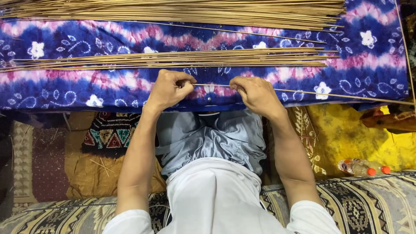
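Currently both hands pinch one long thin tan bamboo-like stick (303, 92) lying across the blue, pink and white tie-dyed cloth (368, 69): left hand (167, 90) has its grip clenched on the stick's near end, right hand (256, 94) is clamped on it just beside, with the rest running out to the right. Stick looks feather-light, stiff but springy, likely to snap if bent hard; best held with fingertips close together, as here. Loose row of matching sticks (173, 59) lies just beyond the hands, bigger pile (182, 11) at far edge.
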